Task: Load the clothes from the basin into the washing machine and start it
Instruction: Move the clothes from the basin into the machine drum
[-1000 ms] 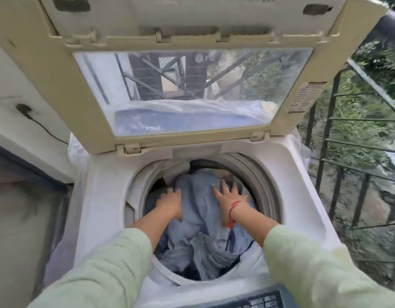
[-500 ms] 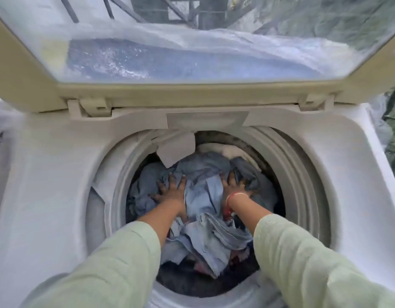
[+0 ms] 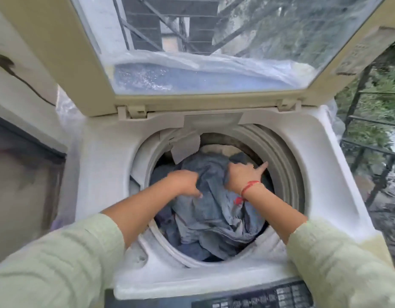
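- The clothes [image 3: 211,210] lie heaped inside the round drum of the washing machine [image 3: 338,196], a crumpled mass of blue-grey fabric with a darker piece near the bottom edge and a small red patch beside the right wrist; how many garments make up the heap cannot be told.
- Two hands are in the drum. The left hand [image 3: 187,182] has its grip curled down into the cloth, closed on a fold. The right hand [image 3: 242,175] bunches the upper edge of the blue-grey cloth in its grip, with one finger pointing out toward the ribbed drum wall.
- One red thread bracelet [image 3: 250,186] circles the right wrist. Both arms wear pale green sleeves [image 3: 70,258] pushed up above the forearm.
- Half a second ago both hands lay flat and spread, pressing on the pile; now both are gathered on fabric and raised higher, and the camera has pulled back, so the control panel shows again.
- One lid [image 3: 99,70], cream-framed with a clear window, stands open behind the drum. One dark control panel [image 3: 263,298] runs along the near edge.
- Clear plastic sheeting [image 3: 65,107] drapes the machine's left side. One dark cable [image 3: 25,82] crosses the pale wall at left.
- A black metal railing [image 3: 369,152] stands at right, with green foliage beyond; the setting looks like a balcony.
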### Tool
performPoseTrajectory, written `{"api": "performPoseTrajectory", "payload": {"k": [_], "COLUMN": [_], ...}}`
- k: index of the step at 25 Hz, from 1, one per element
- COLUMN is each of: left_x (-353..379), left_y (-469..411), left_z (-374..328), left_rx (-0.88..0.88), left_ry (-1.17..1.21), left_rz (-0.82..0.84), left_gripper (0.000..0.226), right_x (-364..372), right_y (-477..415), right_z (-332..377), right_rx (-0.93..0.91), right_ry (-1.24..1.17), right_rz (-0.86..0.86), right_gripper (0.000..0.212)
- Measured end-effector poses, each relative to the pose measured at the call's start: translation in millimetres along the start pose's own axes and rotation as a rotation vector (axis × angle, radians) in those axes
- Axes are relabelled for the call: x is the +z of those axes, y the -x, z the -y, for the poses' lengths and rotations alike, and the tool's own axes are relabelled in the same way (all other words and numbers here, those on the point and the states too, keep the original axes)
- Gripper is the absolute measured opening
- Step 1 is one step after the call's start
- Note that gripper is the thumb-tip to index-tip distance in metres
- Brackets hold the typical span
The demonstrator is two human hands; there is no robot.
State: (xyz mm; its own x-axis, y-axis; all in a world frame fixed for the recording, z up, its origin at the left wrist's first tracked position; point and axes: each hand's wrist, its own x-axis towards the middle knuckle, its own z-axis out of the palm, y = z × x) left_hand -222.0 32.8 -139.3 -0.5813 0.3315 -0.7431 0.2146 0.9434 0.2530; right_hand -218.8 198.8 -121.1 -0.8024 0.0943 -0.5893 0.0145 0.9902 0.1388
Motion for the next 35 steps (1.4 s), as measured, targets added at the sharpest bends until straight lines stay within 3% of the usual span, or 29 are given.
{"api": "performPoseTrajectory", "payload": {"k": [2,5,7,9,13,14,17,23,25,28,31,35], "left_x": [-20,-18,6,49,158,187,260,357,387,431,464,489], "left_y": [62,172,235,287,341,343,323,194,141,73,34,14], "left_z": [3,40,87,147,275,306,377,450,460,467,459,453], "left_rx": [0.105,0.206,0.183,0.060,-0.224,-0.293,-0.376,-0.379,-0.320,-0.266,-0.236,-0.296], "left_ry": [0.065,0.300,0.498,0.670,0.763,0.777,0.769,0.577,0.550,0.522,0.349,0.160], "left_rz": [-0.297,-0.807,-1.090,-1.207,-1.117,-1.046,-0.810,-0.411,-0.354,-0.322,-0.482,-0.541], "left_gripper": [0.055,0.038,0.033,0.030,0.016,0.006,0.008,0.033,0.036,0.036,0.035,0.046], "right_x": [-25,-51,-55,-45,21,47,128,256,295,355,404,426], "right_y": [43,126,182,229,274,274,242,92,41,-24,-76,-129], "right_z": [4,42,92,158,315,354,436,477,477,493,506,505], "right_rx": [-0.078,-0.343,-0.507,-0.650,-0.780,-0.744,-0.561,-0.256,-0.245,-0.421,-0.590,-0.535], "right_ry": [-0.207,-0.646,-0.844,-0.960,-0.994,-0.993,-0.849,-0.437,-0.306,-0.086,0.312,0.613], "right_rz": [-0.202,-0.427,-0.448,-0.391,-0.210,-0.134,0.063,0.158,0.143,0.118,0.020,-0.064], "right_gripper": [0.044,0.042,0.033,0.027,0.025,0.025,0.028,0.038,0.035,0.042,0.061,0.052]}}
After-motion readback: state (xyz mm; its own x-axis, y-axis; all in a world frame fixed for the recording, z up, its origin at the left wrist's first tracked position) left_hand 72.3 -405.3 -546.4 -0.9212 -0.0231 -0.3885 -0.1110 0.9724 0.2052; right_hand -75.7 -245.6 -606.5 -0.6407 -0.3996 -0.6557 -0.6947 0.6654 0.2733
